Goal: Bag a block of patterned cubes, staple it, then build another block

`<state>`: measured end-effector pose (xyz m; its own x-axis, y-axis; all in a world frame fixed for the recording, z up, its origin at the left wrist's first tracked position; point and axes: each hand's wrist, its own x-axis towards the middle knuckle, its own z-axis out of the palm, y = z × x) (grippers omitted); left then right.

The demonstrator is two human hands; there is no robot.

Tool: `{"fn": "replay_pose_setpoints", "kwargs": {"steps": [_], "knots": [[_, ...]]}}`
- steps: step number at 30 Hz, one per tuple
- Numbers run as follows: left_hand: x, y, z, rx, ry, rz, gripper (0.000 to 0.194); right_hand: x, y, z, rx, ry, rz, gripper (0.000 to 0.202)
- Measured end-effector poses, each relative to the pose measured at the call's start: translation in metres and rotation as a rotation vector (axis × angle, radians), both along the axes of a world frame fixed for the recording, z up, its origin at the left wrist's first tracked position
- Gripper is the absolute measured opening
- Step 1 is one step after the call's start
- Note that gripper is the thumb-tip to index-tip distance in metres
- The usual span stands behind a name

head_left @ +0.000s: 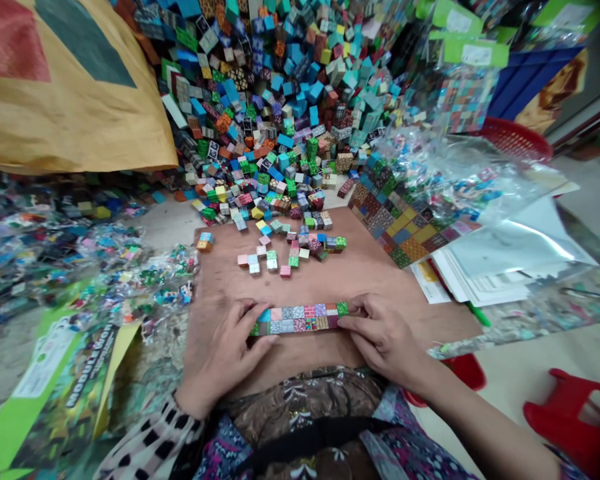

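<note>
A strip of small patterned cubes (303, 319), two rows wide, lies across the near part of a brown board (320, 350). The thumb and fingers of my left hand (230, 350) are closed on its left end. At the right end, my right hand (380, 333) pinches the strip between thumb and fingers. Pink, green, blue, grey and purple faces show along its top. Beyond the strip, loose cubes (271, 261) lie scattered on the board, some in short joined pieces.
A large heap of cubes (290, 87) rises behind the board. To the left are small plastic packets (165, 293) and a green-edged package (55, 387). On the right lie a larger cube panel (405, 227), clear bags and white sheets (485, 273). A red stool (570, 413) stands lower right.
</note>
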<state>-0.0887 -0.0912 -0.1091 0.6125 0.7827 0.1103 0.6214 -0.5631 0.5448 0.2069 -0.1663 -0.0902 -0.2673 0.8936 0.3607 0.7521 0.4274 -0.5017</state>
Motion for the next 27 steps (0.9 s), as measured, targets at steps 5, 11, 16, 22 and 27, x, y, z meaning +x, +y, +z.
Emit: {"fn": "replay_pose_setpoints", "kwargs": {"steps": [5,11,16,22,27], "knots": [[-0.001,0.001,0.000,-0.061,-0.038,0.073,0.043,-0.005,0.005,-0.004,0.004,-0.070,-0.020,0.020],[-0.001,0.004,0.001,-0.073,-0.090,0.124,0.042,-0.018,0.008,-0.002,0.053,-0.034,0.016,0.022],[-0.002,0.003,0.004,-0.095,-0.089,0.137,0.039,-0.024,0.009,-0.006,0.032,-0.125,0.022,0.024],[-0.002,0.004,0.002,-0.085,-0.127,0.131,0.039,-0.033,0.011,0.000,0.015,-0.075,0.040,0.022],[-0.001,0.003,0.003,-0.115,-0.129,0.140,0.038,-0.040,0.014,0.000,0.011,-0.128,0.039,0.024]]}}
